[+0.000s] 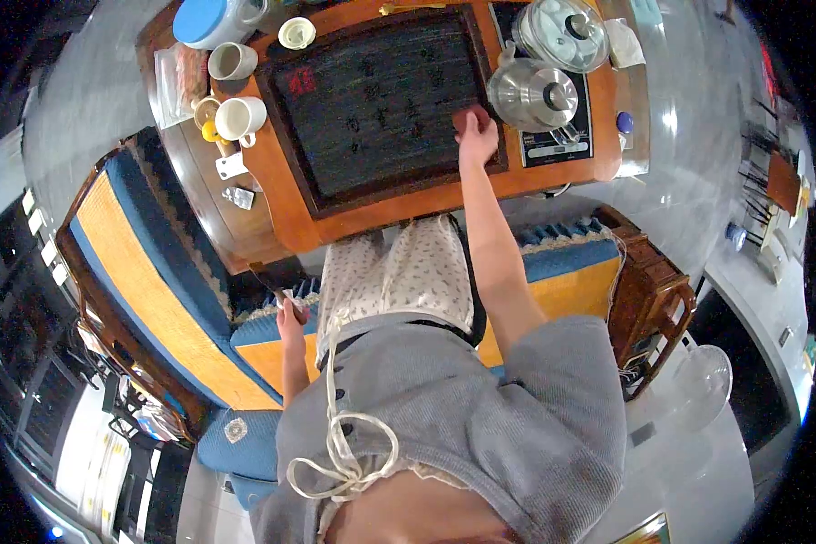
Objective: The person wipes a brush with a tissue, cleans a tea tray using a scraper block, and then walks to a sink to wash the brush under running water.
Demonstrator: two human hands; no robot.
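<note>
Head: reddish cloth (468, 118) over grained tray (335, 150)

At a tea table (310, 238), a person's right hand (478, 142) holds a cloth (467, 118) on the right part of a tray (331, 172) set in the middle of the tabletop. To the tray's right, a kettle (524, 95) sits on a hot plate (544, 150), with a lidded pot (558, 38) just behind the kettle. Left of the tray stands a mug (240, 118); a cup (227, 62) is behind the mug, a jar (204, 25) behind the cup, and a small packet (238, 198) lies before the mug. A bowl (296, 34) rests near the tray's far left corner. A sofa (140, 276) runs along the left and behind the person, a side cabinet (646, 295) at its right end.
</note>
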